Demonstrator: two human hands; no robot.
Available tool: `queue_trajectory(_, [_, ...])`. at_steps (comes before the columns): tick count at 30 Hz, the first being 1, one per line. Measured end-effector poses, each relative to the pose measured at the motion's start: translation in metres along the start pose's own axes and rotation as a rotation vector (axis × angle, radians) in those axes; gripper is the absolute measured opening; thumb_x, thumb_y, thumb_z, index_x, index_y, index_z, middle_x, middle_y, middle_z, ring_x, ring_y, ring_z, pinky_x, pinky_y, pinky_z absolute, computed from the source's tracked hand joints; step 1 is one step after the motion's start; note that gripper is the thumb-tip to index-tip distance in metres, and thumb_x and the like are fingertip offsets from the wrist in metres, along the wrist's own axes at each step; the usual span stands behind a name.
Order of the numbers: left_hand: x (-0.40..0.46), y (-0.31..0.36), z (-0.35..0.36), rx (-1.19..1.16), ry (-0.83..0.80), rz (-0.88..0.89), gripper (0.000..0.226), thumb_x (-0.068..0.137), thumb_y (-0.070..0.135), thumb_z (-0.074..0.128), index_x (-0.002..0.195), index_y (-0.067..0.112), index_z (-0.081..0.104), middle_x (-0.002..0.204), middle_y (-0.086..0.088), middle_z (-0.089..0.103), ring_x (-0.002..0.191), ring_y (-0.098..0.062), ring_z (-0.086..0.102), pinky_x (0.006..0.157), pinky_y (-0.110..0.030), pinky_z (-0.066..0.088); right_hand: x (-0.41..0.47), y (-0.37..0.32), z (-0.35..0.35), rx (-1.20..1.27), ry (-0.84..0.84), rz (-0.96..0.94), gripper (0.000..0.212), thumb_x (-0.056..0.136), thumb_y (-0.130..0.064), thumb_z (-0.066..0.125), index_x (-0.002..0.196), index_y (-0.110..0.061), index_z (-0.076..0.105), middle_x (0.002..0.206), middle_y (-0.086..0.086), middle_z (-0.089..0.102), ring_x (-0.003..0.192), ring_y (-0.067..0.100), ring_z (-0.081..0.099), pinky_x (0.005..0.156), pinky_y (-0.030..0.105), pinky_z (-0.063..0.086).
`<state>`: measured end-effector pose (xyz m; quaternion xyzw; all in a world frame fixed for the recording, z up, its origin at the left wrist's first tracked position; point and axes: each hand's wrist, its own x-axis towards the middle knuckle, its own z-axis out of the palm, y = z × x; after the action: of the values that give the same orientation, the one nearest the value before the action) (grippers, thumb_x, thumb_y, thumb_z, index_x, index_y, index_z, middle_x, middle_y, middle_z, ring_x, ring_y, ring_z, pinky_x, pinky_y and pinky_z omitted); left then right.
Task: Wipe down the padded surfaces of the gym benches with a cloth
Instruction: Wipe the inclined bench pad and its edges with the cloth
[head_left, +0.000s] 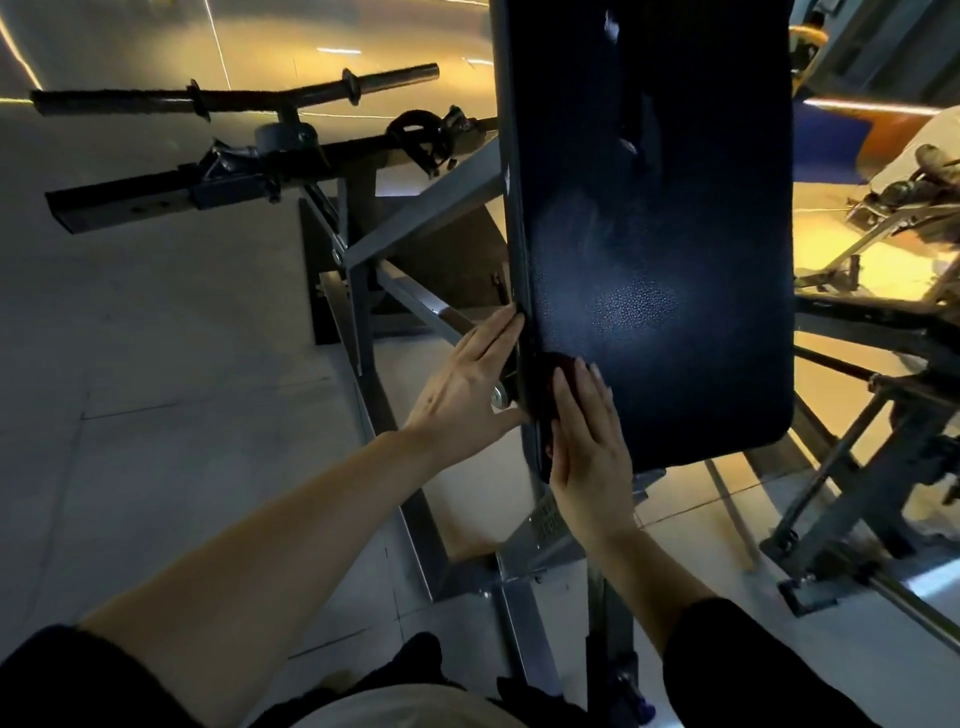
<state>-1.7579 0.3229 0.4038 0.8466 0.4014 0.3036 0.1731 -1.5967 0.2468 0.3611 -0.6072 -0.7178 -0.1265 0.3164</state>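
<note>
A dark cloth (558, 387) is pressed by the flat, straight-fingered right hand (587, 441) against the pad's lower left edge. The left hand (467, 384), extended, touches that edge. The pebbled dark-blue pad (675, 260) is borne on grey steel framing (415, 218).

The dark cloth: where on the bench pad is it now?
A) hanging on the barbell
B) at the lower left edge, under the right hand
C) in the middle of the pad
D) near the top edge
B: the dark cloth lies at the lower left edge of the bench pad, under the flat fingers of the right hand.
</note>
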Motion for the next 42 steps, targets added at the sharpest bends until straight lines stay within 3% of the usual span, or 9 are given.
queue_trajectory(2, [0.0, 0.001, 0.0, 0.014, 0.007, 0.012, 0.098, 0.078, 0.038, 0.076, 0.152, 0.011, 0.018, 0.16, -0.004, 0.017, 0.146, -0.018, 0.016, 0.119, -0.033, 0.02, 0.028, -0.005, -0.003, 0.044, 0.038, 0.056, 0.055, 0.094, -0.026, 0.042, 0.145, -0.009, 0.034, 0.15, 0.018, 0.037, 0.144, 0.03, 0.021, 0.12, 0.041, 0.017])
queue_trajectory(7, [-0.001, 0.008, -0.001, 0.022, 0.126, 0.021, 0.085, 0.08, 0.021, 0.076, 0.149, 0.008, 0.028, 0.156, -0.006, 0.027, 0.143, -0.018, 0.025, 0.112, -0.019, 0.019, 0.082, -0.009, 0.001, 0.15, 0.099, 0.166, 0.051, 0.096, -0.011, 0.047, 0.145, -0.005, 0.038, 0.152, 0.02, 0.035, 0.144, 0.037, 0.022, 0.114, 0.055, 0.028])
queue_trajectory(14, [0.005, 0.007, 0.003, 0.115, 0.151, 0.188, 0.061, 0.083, 0.015, 0.067, 0.139, 0.001, 0.046, 0.15, -0.014, 0.036, 0.139, -0.027, 0.033, 0.114, -0.039, 0.03, -0.014, 0.039, -0.009, 0.002, -0.025, -0.057, 0.049, 0.098, -0.017, 0.042, 0.147, -0.014, 0.033, 0.154, 0.013, 0.032, 0.145, 0.031, 0.023, 0.116, 0.051, 0.026])
queue_trajectory(20, [0.022, 0.017, 0.003, 0.177, 0.169, 0.281, 0.039, 0.085, 0.015, 0.065, 0.122, 0.001, 0.063, 0.139, -0.012, 0.051, 0.128, -0.028, 0.044, 0.105, -0.049, 0.04, 0.085, 0.054, -0.018, 0.149, 0.175, 0.402, 0.047, 0.1, -0.012, 0.036, 0.147, -0.007, 0.035, 0.155, 0.016, 0.03, 0.146, 0.034, 0.018, 0.12, 0.039, 0.016])
queue_trajectory(26, [0.036, 0.029, 0.005, 0.242, 0.218, 0.286, 0.019, 0.081, 0.01, 0.066, 0.098, 0.003, 0.07, 0.123, -0.012, 0.063, 0.115, -0.025, 0.053, 0.109, -0.047, 0.035, 0.039, 0.045, -0.011, 0.133, 0.015, -0.037, 0.051, 0.095, -0.007, 0.047, 0.145, -0.005, 0.038, 0.154, 0.016, 0.032, 0.146, 0.031, 0.021, 0.12, 0.042, 0.019])
queue_trajectory(30, [0.041, 0.029, 0.004, 0.296, 0.203, 0.301, 0.023, 0.08, 0.011, 0.067, 0.102, 0.004, 0.069, 0.122, -0.01, 0.063, 0.115, -0.023, 0.052, 0.113, -0.044, 0.029, 0.065, 0.087, -0.028, 0.122, 0.146, 0.204, 0.048, 0.097, -0.005, 0.047, 0.145, -0.006, 0.04, 0.152, 0.015, 0.036, 0.144, 0.032, 0.024, 0.12, 0.032, 0.016])
queue_trajectory(33, [0.043, 0.035, 0.005, 0.32, 0.181, 0.264, 0.029, 0.08, 0.014, 0.067, 0.107, 0.003, 0.068, 0.124, -0.011, 0.062, 0.116, -0.024, 0.052, 0.112, -0.046, 0.031, 0.093, 0.072, -0.023, 0.166, 0.217, 0.377, 0.048, 0.097, -0.008, 0.04, 0.145, -0.001, 0.039, 0.152, 0.021, 0.034, 0.144, 0.037, 0.021, 0.119, 0.046, 0.02])
queue_trajectory(39, [0.011, 0.035, 0.017, 0.339, 0.139, 0.218, 0.047, 0.08, 0.021, 0.069, 0.122, 0.001, 0.062, 0.133, -0.011, 0.056, 0.123, -0.026, 0.051, 0.112, -0.046, 0.031, 0.002, 0.053, -0.009, 0.153, 0.036, -0.061, 0.049, 0.095, -0.008, 0.045, 0.143, -0.006, 0.041, 0.152, 0.017, 0.035, 0.144, 0.032, 0.024, 0.12, 0.045, 0.018])
queue_trajectory(42, [-0.01, 0.035, 0.025, 0.34, 0.133, 0.207, 0.051, 0.081, 0.022, 0.069, 0.126, 0.0, 0.059, 0.136, -0.012, 0.053, 0.124, -0.028, 0.05, 0.111, -0.05, 0.031, -0.012, 0.077, -0.018, 0.145, 0.069, 0.011, 0.052, 0.092, -0.008, 0.048, 0.143, -0.006, 0.042, 0.151, 0.016, 0.036, 0.144, 0.033, 0.026, 0.118, 0.049, 0.023])
